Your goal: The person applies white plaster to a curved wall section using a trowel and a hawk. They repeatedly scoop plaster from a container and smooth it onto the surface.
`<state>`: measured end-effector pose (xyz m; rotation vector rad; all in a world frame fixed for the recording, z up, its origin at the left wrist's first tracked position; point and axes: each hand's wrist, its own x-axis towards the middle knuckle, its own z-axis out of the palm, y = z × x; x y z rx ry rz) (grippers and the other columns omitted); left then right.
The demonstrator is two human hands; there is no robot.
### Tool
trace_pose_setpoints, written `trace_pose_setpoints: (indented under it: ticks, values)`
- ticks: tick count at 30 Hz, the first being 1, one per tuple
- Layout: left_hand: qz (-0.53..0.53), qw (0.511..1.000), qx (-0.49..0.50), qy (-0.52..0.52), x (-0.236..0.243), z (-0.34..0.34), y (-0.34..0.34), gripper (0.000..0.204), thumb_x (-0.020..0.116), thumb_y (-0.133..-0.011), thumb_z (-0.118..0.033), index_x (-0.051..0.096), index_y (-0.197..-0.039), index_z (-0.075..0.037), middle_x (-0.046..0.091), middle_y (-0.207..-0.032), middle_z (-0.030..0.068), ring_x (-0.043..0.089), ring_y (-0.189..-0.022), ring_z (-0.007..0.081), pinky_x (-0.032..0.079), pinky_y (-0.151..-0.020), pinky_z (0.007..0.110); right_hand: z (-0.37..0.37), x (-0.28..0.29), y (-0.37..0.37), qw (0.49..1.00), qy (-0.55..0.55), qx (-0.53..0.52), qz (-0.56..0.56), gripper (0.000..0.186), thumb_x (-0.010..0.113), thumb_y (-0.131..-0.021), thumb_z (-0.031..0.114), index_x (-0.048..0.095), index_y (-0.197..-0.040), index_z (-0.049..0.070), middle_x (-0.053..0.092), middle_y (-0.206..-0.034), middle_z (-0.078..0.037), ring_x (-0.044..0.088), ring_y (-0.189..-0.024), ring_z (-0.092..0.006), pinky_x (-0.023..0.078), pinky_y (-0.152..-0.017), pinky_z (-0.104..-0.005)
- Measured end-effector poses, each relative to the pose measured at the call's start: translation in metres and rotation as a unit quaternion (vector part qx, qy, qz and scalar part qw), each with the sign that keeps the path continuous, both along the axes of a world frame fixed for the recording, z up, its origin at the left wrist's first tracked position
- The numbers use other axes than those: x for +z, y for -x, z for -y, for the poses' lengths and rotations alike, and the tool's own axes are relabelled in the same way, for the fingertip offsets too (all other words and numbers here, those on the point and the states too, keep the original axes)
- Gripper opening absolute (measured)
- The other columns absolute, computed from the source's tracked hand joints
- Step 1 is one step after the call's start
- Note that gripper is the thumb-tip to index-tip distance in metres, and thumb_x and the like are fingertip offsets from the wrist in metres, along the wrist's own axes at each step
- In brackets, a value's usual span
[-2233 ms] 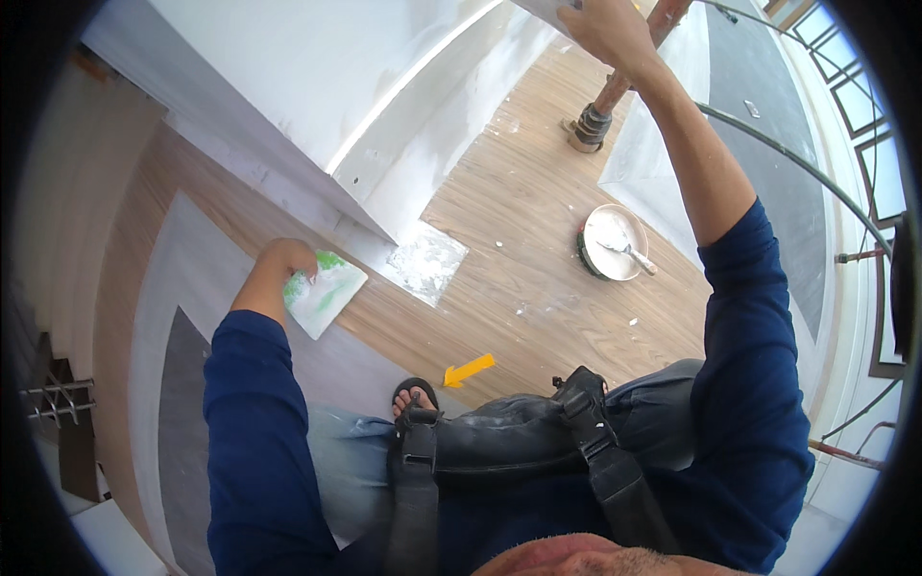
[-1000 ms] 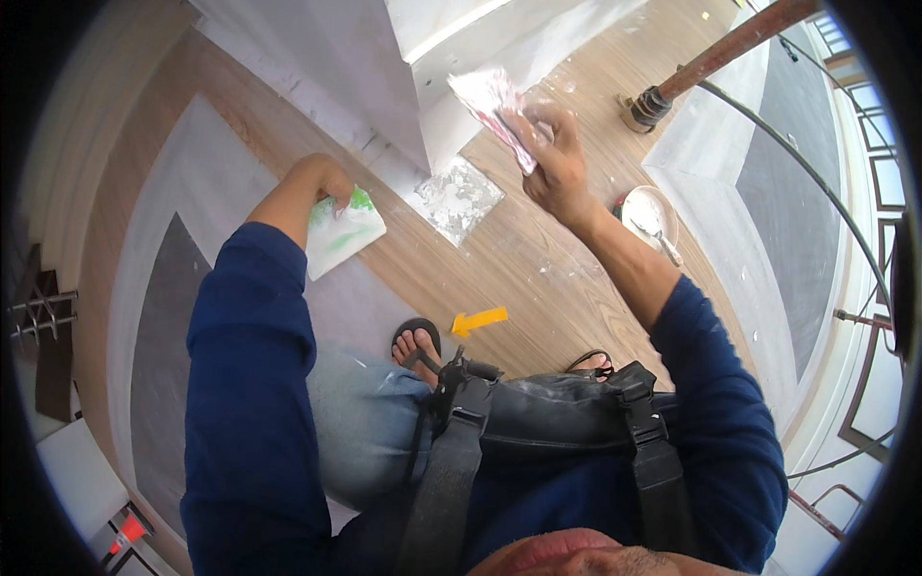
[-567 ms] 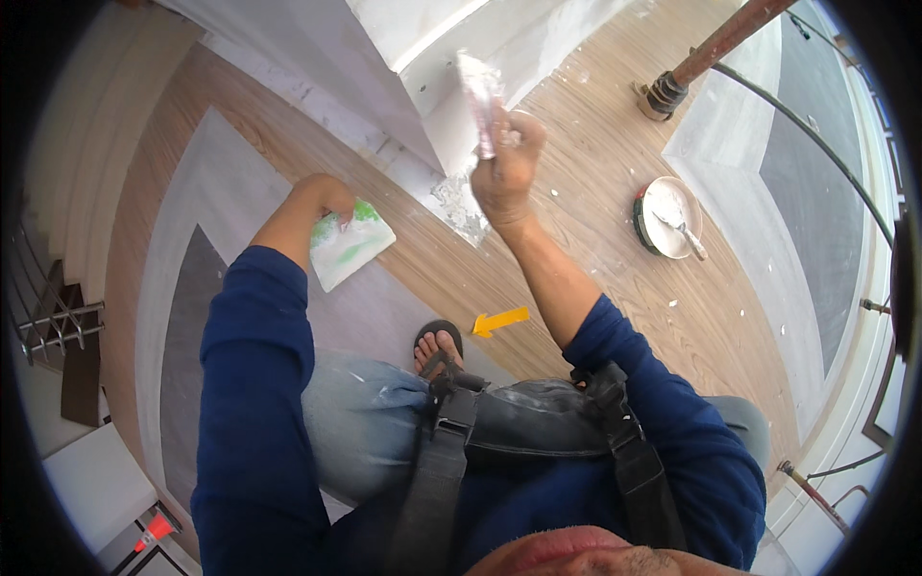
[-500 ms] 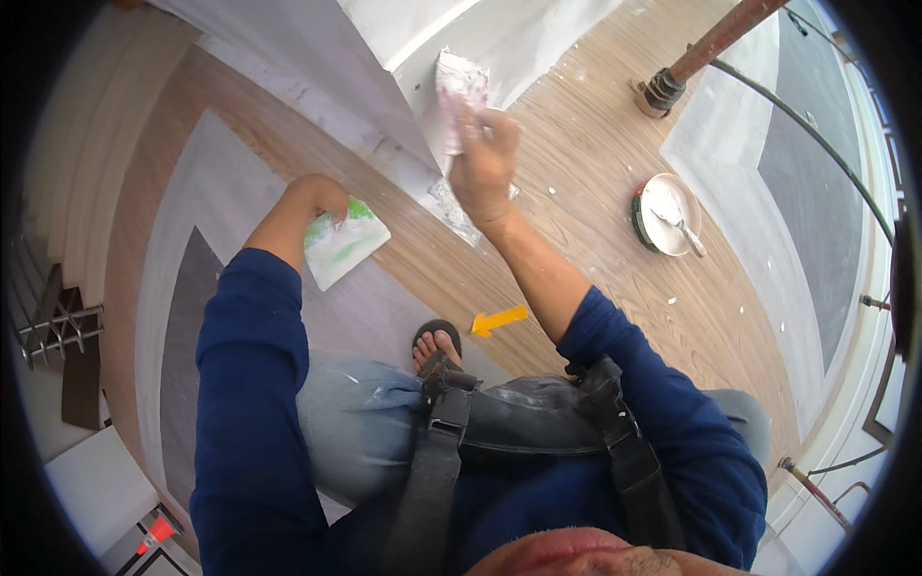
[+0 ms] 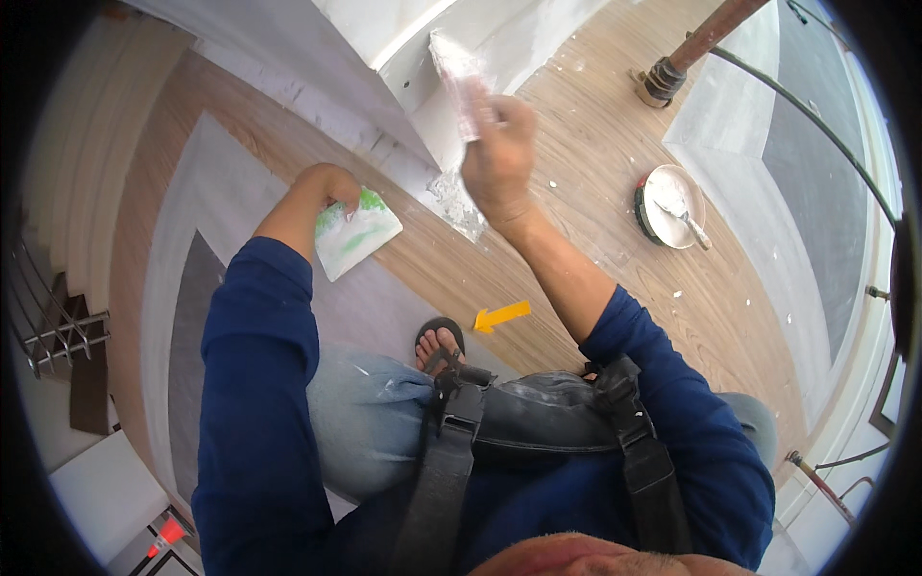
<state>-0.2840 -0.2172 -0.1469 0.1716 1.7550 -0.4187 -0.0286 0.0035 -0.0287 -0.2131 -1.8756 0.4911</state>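
My left hand is closed on a white board smeared with green, held over the floor. Higher and to the right, my right hand grips a white-and-red, putty-smeared pad, blurred, so I cannot make out its exact kind. The pad is at the white base of a wall or column, seemingly against its face. Below lies a patch of white, flaky material, partly behind my hand. To the right, a round tub of white paste stands on the floor with a putty knife in it.
A rusty pole with a wrapped foot and a dark cable are at upper right. A yellow arrow marks the wood-look floor by my sandalled foot. A metal rack and orange cone are at left.
My right hand has come down from the upper right to the column's base with the pad, then shifted slightly. My left hand with the board moved up in the view as the camera's view shifted.
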Motion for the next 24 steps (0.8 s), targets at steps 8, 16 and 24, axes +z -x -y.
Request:
trace_pose_setpoints:
  ticks: [8,16,24]
  values:
    - [0.017,0.999,0.017,-0.03,0.032,-0.006,-0.02,0.053,0.071,-0.07,-0.009,0.064,-0.121,0.002,0.064,-0.123,0.0276,0.066,-0.106,0.0369,0.051,-0.092,0.046,0.033,-0.025,-0.038,0.997,0.003,0.071,0.019,0.061,0.068,-0.069,-0.005,0.066,-0.129,0.007,0.056,-0.093,-0.006,0.055,-0.087,-0.0264,0.047,-0.08,-0.0389]
    - [0.047,0.999,0.006,-0.017,0.03,-0.006,-0.018,0.05,0.07,-0.072,-0.006,0.062,-0.12,0.007,0.066,-0.122,0.0249,0.067,-0.108,0.035,0.053,-0.093,0.042,0.006,-0.046,-0.01,0.98,-0.094,0.105,0.144,0.061,0.064,-0.078,-0.004,0.06,-0.136,0.013,0.055,-0.105,-0.007,0.055,-0.095,-0.025,0.047,-0.083,-0.0375]
    - [-0.001,0.987,-0.097,-0.127,0.007,-0.002,-0.006,0.033,0.069,-0.071,-0.009,0.071,-0.102,0.003,0.07,-0.095,0.0169,0.065,-0.08,0.0289,0.052,-0.068,0.046,-0.206,0.018,-0.093,0.81,-0.076,0.095,0.574,0.036,0.054,-0.085,0.005,0.067,-0.118,0.004,0.069,-0.097,-0.023,0.069,-0.088,-0.0357,0.055,-0.082,-0.047]
